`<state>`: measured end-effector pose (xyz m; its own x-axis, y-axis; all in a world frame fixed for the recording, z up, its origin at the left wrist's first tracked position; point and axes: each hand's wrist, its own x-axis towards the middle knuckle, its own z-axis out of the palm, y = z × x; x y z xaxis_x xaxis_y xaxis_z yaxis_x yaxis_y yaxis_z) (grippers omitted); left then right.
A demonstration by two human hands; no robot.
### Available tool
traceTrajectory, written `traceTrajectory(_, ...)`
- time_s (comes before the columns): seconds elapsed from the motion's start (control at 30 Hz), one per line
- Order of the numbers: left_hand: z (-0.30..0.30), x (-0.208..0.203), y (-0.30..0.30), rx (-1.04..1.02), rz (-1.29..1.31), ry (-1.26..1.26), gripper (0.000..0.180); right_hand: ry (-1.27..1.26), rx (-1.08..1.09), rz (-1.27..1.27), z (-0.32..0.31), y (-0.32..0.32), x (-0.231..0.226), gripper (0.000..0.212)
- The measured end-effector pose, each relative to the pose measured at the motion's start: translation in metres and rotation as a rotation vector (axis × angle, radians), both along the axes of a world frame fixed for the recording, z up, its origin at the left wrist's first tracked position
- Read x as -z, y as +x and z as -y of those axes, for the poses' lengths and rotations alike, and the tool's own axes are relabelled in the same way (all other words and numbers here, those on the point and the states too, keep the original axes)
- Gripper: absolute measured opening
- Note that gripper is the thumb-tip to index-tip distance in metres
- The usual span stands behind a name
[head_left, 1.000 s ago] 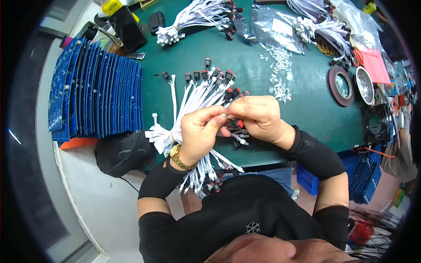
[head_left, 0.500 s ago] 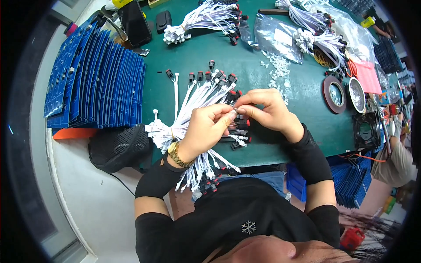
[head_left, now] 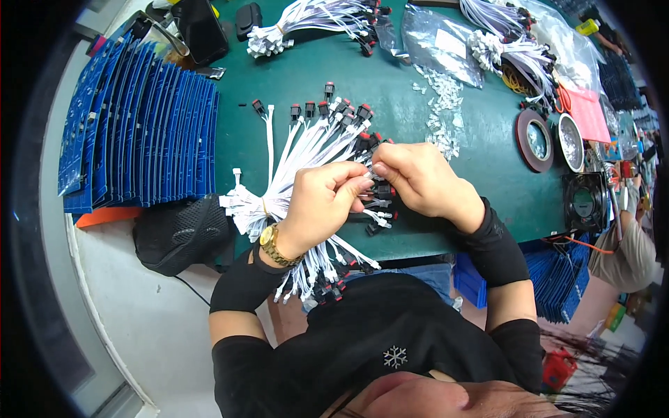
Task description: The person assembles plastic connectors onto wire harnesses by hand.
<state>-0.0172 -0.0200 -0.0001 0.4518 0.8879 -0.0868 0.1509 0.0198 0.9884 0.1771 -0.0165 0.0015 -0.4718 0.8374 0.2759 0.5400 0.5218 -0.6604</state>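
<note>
A bundle of white cables [head_left: 284,182] lies on the green table, tied with a thin band, under and beside my left hand. Many cables end in black plugs with red tips [head_left: 346,111]; others end in small white connectors. My left hand [head_left: 322,202], its wrist wearing a gold watch, is closed in a pinch over the bundle. Close against it, my right hand [head_left: 426,182] pinches with thumb and forefinger. A tiny whitish bit shows between the two sets of fingertips, too small and covered to name. More cable ends hang over the table's front edge below my left wrist.
Blue circuit boards [head_left: 143,132] stand in a row at left, beside a black mesh bag [head_left: 182,235]. Small white pieces [head_left: 443,111] lie scattered beyond my right hand. Further right are a tape roll [head_left: 533,141], a white bowl [head_left: 570,143] and a black fan [head_left: 584,200]. Other cable bundles [head_left: 306,26] lie behind.
My fingertips have drawn slightly apart, the right hand's fingers curling in more. The table and everything on it sit a little further left and up in the view.
</note>
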Motion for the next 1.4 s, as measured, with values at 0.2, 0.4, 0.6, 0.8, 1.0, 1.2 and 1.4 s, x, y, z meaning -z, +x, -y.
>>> traceTrajectory(0.2, 0.002, 0.006, 0.001, -0.067, 0.036, 0.013, 0.010, 0.026, 0.031, -0.137, 0.004, -0.011, 0.010, 0.009)
traceTrajectory(0.4, 0.002, 0.008, 0.001, -0.056, 0.062, 0.030, 0.011, 0.007, 0.038, -0.249, 0.006, -0.015, 0.017, 0.008)
traceTrajectory(0.6, 0.003, 0.015, 0.001, -0.071, 0.100, -0.073, 0.015, 0.040, 0.047, -0.286, 0.004, -0.020, 0.024, 0.011)
traceTrajectory(0.8, 0.002, 0.018, 0.002, -0.081, 0.101, -0.046, 0.015, 0.008, 0.025, -0.203, -0.001, -0.011, 0.012, 0.007)
traceTrajectory(1.0, 0.002, 0.012, 0.002, -0.102, 0.122, -0.025, 0.013, -0.224, 0.004, -0.342, -0.001, 0.000, 0.013, 0.016)
traceTrajectory(1.2, 0.003, 0.010, 0.001, -0.064, 0.086, 0.013, 0.012, 0.072, -0.094, -0.254, -0.003, -0.004, 0.013, 0.008)
traceTrajectory(1.4, 0.005, 0.008, 0.002, -0.104, 0.056, 0.015, 0.011, 0.032, -0.067, -0.244, 0.000, -0.007, 0.015, 0.010)
